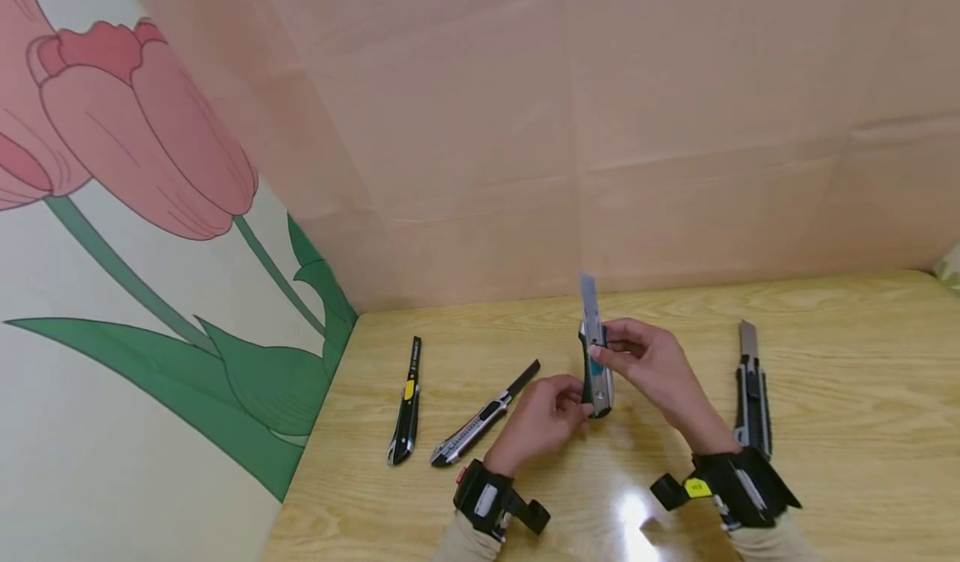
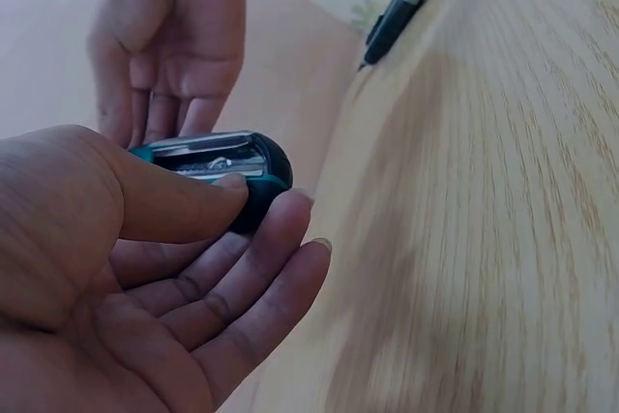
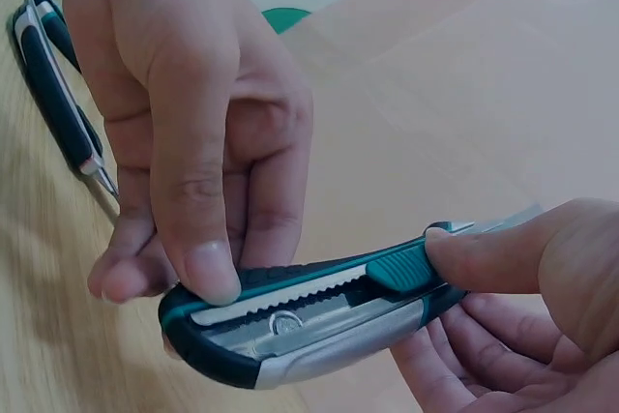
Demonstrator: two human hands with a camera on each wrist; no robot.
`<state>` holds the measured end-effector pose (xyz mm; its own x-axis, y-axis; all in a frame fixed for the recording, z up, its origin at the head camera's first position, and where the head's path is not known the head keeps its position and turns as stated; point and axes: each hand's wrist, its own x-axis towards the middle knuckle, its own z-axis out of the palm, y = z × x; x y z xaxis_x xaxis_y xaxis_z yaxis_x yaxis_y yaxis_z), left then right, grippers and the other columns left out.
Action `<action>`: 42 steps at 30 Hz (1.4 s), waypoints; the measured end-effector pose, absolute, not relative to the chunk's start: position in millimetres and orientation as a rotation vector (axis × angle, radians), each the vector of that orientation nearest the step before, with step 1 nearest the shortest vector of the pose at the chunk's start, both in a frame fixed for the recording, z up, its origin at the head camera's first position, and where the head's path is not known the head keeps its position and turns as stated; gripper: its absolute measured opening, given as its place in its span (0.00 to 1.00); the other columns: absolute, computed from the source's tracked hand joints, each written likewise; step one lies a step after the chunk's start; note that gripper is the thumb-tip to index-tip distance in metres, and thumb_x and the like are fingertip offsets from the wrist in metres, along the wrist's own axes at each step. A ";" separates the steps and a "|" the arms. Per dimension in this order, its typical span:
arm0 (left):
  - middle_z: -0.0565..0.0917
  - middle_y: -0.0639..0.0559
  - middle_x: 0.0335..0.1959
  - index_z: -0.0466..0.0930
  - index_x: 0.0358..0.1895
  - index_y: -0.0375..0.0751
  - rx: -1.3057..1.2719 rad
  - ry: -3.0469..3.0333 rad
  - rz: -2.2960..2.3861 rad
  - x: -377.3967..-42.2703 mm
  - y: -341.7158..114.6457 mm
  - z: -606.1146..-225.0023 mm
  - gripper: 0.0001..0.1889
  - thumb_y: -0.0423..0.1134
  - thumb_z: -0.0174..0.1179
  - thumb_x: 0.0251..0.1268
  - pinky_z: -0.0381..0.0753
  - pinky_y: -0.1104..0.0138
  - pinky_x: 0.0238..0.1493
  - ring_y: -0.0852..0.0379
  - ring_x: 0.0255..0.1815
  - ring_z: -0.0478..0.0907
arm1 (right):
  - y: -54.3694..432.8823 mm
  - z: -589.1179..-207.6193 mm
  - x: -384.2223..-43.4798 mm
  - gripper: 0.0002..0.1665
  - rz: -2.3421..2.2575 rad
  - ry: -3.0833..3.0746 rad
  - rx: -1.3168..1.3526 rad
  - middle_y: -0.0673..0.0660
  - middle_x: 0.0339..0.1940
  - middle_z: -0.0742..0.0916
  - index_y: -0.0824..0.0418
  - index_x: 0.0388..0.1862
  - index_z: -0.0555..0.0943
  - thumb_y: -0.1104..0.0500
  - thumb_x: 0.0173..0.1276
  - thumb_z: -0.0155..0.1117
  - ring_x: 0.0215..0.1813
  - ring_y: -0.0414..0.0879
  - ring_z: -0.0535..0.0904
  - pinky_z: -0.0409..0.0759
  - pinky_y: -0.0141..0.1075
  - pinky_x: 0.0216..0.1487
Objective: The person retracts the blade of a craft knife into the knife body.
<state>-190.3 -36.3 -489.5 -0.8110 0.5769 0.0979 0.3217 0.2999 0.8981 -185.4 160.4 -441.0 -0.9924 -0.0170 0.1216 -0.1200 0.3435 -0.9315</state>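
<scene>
A creased salmon-pink fabric sheet (image 1: 465, 128) hangs at twelve o'clock, behind a wide pale wood-grain table (image 1: 862, 378); a white wall (image 1: 97, 479) painted with pink tulips stands toward ten o'clock. Over the table, the person's right hand (image 1: 663, 370) pinches a black, teal and silver metal utility knife (image 1: 599, 391) from three o'clock, thumb on its slider. The left hand (image 1: 543, 416), at eight o'clock, pinches the knife's tail between thumb and fingers.

Around it on the table lie a silver-and-black cutter with a dark blade (image 1: 476, 426) toward eight o'clock, a black-and-grey cutter with a silver blade (image 1: 752, 403) at three, and a slim black cutter with a yellow button (image 1: 407, 420) at nine.

The held knife's long silver steel blade (image 1: 589, 295) stands well out of the nose toward twelve o'clock, and the ribbed teal plastic slider (image 3: 401, 273) sits near the front of its slot. Extending the blade therefore looks mostly done; whether it is locked cannot be told. Setting the knife down is not yet done.

For containers, only the handle's toothed metal channel (image 3: 300, 321) serves, housing the blade's rear part.
</scene>
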 end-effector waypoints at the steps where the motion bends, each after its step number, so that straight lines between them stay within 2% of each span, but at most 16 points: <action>1: 0.85 0.53 0.31 0.80 0.46 0.40 0.828 2.322 1.522 -190.2 -36.1 -488.6 0.08 0.30 0.61 0.66 0.82 0.71 0.28 0.62 0.27 0.83 | 161.2 -440.9 -185.7 0.24 1.743 -2.501 0.125 0.57 0.46 0.85 0.58 0.56 0.79 0.49 0.65 0.68 0.45 0.49 0.82 0.79 0.33 0.43; 8: 0.84 0.54 0.33 0.80 0.46 0.38 0.751 2.287 1.564 -190.1 -33.5 -490.2 0.08 0.30 0.61 0.66 0.83 0.70 0.30 0.62 0.28 0.84 | 158.2 -442.0 -185.8 0.27 1.694 -2.560 0.021 0.56 0.46 0.88 0.59 0.52 0.83 0.41 0.64 0.67 0.47 0.50 0.83 0.78 0.44 0.48; 13: 0.84 0.54 0.34 0.80 0.46 0.38 0.711 2.262 1.598 -189.8 -32.6 -490.5 0.08 0.31 0.61 0.66 0.83 0.69 0.30 0.61 0.28 0.84 | 156.8 -442.4 -185.3 0.29 1.669 -2.561 -0.004 0.58 0.46 0.88 0.61 0.51 0.83 0.39 0.64 0.66 0.46 0.49 0.84 0.80 0.41 0.45; 17: 0.84 0.54 0.34 0.80 0.46 0.39 0.707 2.262 1.598 -189.6 -32.9 -489.8 0.08 0.31 0.61 0.66 0.83 0.69 0.31 0.60 0.29 0.85 | 159.9 -441.7 -183.9 0.29 1.694 -2.552 -0.002 0.60 0.46 0.87 0.63 0.51 0.82 0.41 0.65 0.66 0.44 0.49 0.85 0.82 0.35 0.41; 24: 0.85 0.52 0.33 0.80 0.46 0.38 0.701 2.264 1.581 -188.8 -33.9 -487.9 0.08 0.30 0.62 0.65 0.83 0.69 0.30 0.59 0.29 0.85 | 160.3 -441.0 -182.3 0.26 1.739 -2.522 0.027 0.61 0.45 0.87 0.65 0.50 0.82 0.45 0.65 0.67 0.42 0.47 0.85 0.82 0.38 0.41; 30: 0.86 0.50 0.33 0.81 0.47 0.37 0.677 2.222 1.617 -189.1 -34.5 -487.1 0.08 0.31 0.62 0.66 0.83 0.68 0.32 0.57 0.30 0.85 | 160.5 -441.3 -182.8 0.24 1.747 -2.528 0.027 0.61 0.46 0.87 0.65 0.51 0.82 0.47 0.67 0.67 0.44 0.49 0.84 0.82 0.35 0.41; 37: 0.86 0.50 0.33 0.81 0.47 0.36 0.676 2.180 1.679 -190.3 -34.1 -490.0 0.08 0.31 0.62 0.66 0.84 0.65 0.34 0.54 0.31 0.86 | 159.0 -442.9 -184.1 0.20 1.683 -2.564 0.037 0.57 0.45 0.88 0.61 0.50 0.83 0.48 0.67 0.66 0.48 0.51 0.83 0.78 0.41 0.47; 42: 0.86 0.49 0.34 0.81 0.47 0.36 0.662 2.149 1.706 -190.3 -34.3 -490.3 0.08 0.31 0.62 0.66 0.85 0.63 0.35 0.52 0.32 0.86 | 158.3 -442.5 -183.6 0.18 1.683 -2.564 0.051 0.57 0.44 0.87 0.61 0.50 0.83 0.51 0.67 0.67 0.46 0.51 0.83 0.78 0.42 0.46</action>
